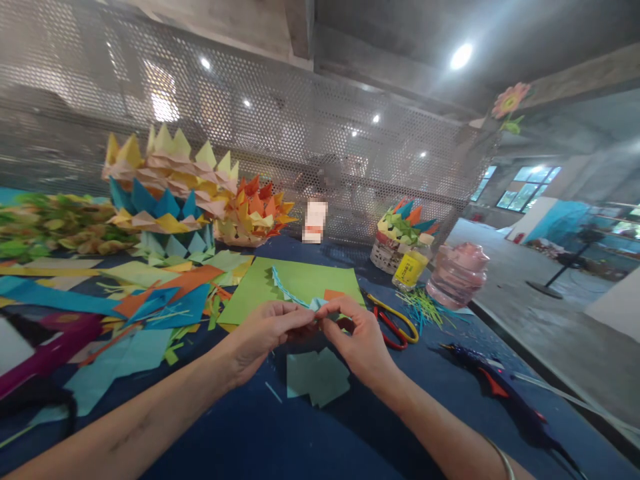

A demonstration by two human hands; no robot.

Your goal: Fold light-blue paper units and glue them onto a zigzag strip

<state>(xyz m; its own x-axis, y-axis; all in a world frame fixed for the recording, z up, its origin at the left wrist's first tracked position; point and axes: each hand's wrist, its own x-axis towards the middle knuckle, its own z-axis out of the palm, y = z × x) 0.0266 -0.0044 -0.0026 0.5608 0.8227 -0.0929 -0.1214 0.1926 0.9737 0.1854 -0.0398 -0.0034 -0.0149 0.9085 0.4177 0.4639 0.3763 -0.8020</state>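
Both hands meet above the table, pinching a light blue folded paper strip [286, 291] whose thin toothed end curves up and away to the left. My left hand [273, 330] has thumb and fingers closed on the strip. Opposite it, my right hand [353, 330] is closed on the strip's near end; the fingertips hide the exact hold. Just beyond lies a green paper sheet [250, 290] with an orange paper piece [334, 294] on it. Below the hands rest several pale blue paper pieces [317, 377] on the dark blue tabletop.
Scissors [400, 327] with red and yellow handles lie right of my hands, near a glue gun [500, 383]. A yellow-labelled bottle [410, 270] and a pink bottle [457, 275] stand behind. Folded-paper baskets [173, 217] and coloured scraps [135, 357] fill the left. A perforated screen [280, 133] borders the back.
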